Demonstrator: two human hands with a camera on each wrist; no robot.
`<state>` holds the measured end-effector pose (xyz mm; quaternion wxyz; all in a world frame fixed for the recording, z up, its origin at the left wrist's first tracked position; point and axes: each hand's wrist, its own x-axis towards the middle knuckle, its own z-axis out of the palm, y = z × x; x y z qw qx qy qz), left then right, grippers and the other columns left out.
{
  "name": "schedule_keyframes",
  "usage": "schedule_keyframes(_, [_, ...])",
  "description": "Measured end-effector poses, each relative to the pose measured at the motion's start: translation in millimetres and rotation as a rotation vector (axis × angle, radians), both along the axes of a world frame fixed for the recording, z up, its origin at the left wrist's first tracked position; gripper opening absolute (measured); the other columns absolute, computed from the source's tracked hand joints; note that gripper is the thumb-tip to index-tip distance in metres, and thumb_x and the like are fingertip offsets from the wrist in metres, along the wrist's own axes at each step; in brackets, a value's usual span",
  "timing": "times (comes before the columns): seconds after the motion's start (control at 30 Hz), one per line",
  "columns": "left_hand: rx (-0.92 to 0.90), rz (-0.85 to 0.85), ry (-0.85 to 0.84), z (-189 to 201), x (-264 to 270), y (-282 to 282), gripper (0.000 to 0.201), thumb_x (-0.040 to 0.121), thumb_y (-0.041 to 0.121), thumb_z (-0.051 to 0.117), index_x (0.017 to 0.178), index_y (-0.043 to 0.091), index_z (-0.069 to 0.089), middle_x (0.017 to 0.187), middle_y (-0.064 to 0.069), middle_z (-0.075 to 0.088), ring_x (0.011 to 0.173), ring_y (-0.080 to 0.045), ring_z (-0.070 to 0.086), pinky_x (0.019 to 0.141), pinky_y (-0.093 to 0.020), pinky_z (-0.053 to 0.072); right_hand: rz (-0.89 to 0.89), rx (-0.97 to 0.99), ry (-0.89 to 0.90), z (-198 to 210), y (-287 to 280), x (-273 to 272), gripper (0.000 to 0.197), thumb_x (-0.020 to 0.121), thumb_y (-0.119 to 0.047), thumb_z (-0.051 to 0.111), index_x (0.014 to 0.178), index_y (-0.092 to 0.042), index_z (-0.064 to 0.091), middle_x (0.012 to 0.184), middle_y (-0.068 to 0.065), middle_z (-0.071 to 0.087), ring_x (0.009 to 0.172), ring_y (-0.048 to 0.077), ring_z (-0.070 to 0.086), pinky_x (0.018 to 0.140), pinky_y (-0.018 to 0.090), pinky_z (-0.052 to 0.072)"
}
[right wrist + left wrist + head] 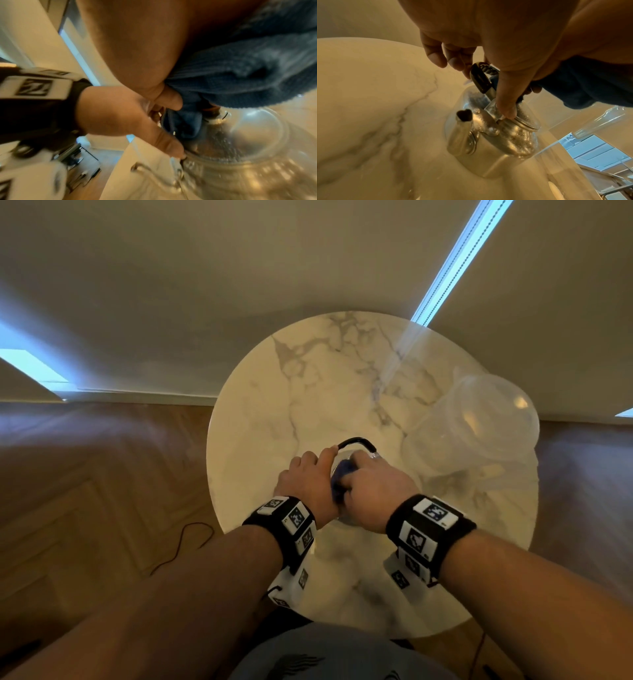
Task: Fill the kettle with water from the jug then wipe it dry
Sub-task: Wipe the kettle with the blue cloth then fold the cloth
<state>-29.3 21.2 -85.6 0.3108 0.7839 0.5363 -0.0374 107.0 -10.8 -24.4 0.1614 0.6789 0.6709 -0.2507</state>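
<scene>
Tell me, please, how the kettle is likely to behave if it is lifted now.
The kettle looks like rigid polished metal, so it should keep its shape. Droplets on its top suggest a slippery body; the black grip probably holds better. Its weight is uncertain: any water inside is hidden.

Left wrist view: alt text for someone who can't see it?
Left hand holds a steel kettle by its black handle, thumb at the handle's base, on a marble table. A dark blue cloth sits bunched at the right.
</scene>
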Motion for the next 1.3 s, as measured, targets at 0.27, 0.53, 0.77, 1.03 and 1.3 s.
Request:
schedule_keyframes(0.27, [-0.009, 0.001, -0.009, -2, 0, 0, 0.1, 0.081, 0.051, 0.076, 0.161, 0.033, 0.018, 0.142, -0.008, 0.05, 0.129, -0.032, 0.049, 0.103, -0.05, 0.048, -0.144, 0.06, -0.103, -10, -2, 1, 0.046, 0.099, -0.037, 0.04, 0.145, -0.036, 0.046, 0.137, 0.005, 0.048, 0.117, 0.031, 0.054, 0.085, 0.039, 0.047])
schedule_keyframes(0.53, [-0.018, -0.014, -0.024, -2, -1, 1, 0.105, 0.077, 0.052, 0.081, 0.16, 0.032, 0.02, 0.142, -0.008, 0.05, 0.13, -0.032, 0.048, 0.103, -0.049, 0.047, 0.088, 0.063, -0.106, -4, -24, -4, 0.043, 0.099, -0.037, 0.048, 0.141, -0.042, 0.052, 0.137, -0.008, 0.048, 0.104, 0.026, 0.057, 0.066, 0.035, 0.043])
schedule_keyframes(0.77, [-0.002, -0.017, -0.016, -2, -2, 1, 0.104, 0.079, 0.054, 0.078, 0.161, 0.032, 0.017, 0.145, -0.009, 0.049, 0.132, -0.032, 0.048, 0.105, -0.05, 0.045, -0.098, 0.043, -0.094, -5, 8, -3, 0.04, 0.094, -0.034, 0.05, 0.132, -0.032, 0.061, 0.14, 0.0, 0.045, 0.112, 0.03, 0.055, 0.089, 0.042, 0.052])
schedule_keyframes(1.03, [-0.005, -0.034, -0.012, -3, -4, 2, 0.109, 0.077, 0.057, 0.081, 0.161, 0.032, 0.017, 0.148, -0.007, 0.047, 0.135, -0.031, 0.046, 0.107, -0.05, 0.045, -0.227, 0.068, -0.149, -4, -12, 17, 0.041, 0.093, -0.028, 0.044, 0.132, -0.026, 0.054, 0.107, 0.003, 0.057, 0.086, 0.028, 0.059, 0.071, 0.035, 0.049])
schedule_keyframes(1.3, [0.0, -0.053, 0.0, -3, -4, 3, 0.112, 0.075, 0.055, 0.083, 0.162, 0.031, 0.016, 0.147, -0.007, 0.047, 0.134, -0.031, 0.047, 0.108, -0.05, 0.044, -0.263, 0.054, -0.171, -8, 1, 19, 0.033, 0.094, -0.027, 0.053, 0.124, -0.019, 0.066, 0.105, 0.002, 0.039, 0.081, 0.025, 0.052, 0.077, 0.039, 0.055])
